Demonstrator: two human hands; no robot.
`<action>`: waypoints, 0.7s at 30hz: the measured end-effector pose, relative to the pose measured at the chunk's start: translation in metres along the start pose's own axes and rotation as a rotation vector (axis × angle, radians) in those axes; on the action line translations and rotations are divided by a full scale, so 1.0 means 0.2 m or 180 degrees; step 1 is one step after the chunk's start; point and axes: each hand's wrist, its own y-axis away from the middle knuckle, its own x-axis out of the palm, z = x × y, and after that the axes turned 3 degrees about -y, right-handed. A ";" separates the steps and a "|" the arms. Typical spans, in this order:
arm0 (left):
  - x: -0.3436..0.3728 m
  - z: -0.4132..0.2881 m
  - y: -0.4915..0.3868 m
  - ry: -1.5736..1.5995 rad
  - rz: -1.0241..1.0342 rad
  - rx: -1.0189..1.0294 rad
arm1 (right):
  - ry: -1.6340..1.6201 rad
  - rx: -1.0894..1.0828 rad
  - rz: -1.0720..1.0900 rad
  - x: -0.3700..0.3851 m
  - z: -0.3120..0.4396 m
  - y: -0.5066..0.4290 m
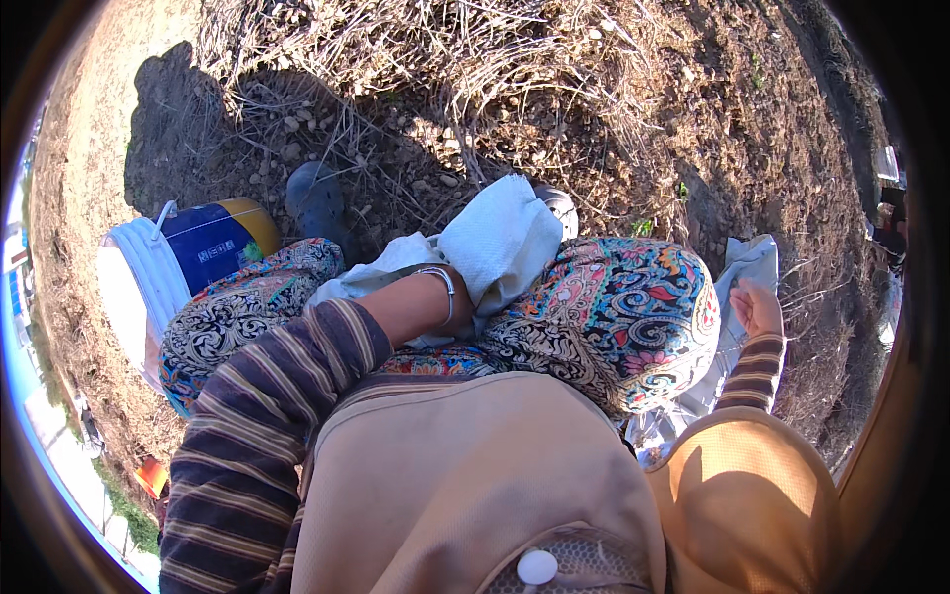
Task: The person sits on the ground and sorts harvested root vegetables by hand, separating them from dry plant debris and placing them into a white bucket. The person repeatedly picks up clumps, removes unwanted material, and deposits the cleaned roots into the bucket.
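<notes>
My left hand (pixel 462 301), with a metal bangle at the wrist, is at a white woven sack (pixel 505 234) bunched over my lap. The sack's folds gather at this hand and one stiff flap stands up beyond it; my fingertips are hidden. Out to the right, beside my knee, my right hand (pixel 758 306) has its fingers curled against a pale plastic-like sheet or sack (pixel 751 258). Whether it grips that material cannot be told. Patterned trousers (pixel 623 312) cover my bent, spread legs.
By my left knee a white, blue and yellow plastic bucket (pixel 197 249) lies tilted. Dry, pulled-up plant stalks (pixel 460 59) are heaped ahead on clod-strewn soil (pixel 742 148). A grey shoe (pixel 315 194) and a paler shoe (pixel 558 208) show beyond my lap. An orange object (pixel 151 477) sits far left.
</notes>
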 end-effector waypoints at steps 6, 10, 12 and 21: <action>0.11 0.04 -0.15 -0.0482 0.2137 0.0383 | 0.1931 -0.1710 0.2055 1.07 0.66 0.05; 0.18 0.09 0.05 -0.0413 0.3951 0.0262 | 0.4266 -0.2608 0.2345 1.53 0.80 0.02; 0.14 0.09 0.05 -0.0010 0.4179 0.0286 | 0.4719 -0.2697 0.2304 1.68 0.74 -0.07; 0.00 0.85 -0.19 0.2644 0.4075 -0.1380 | 0.3812 -0.3102 0.1372 2.02 0.16 -0.34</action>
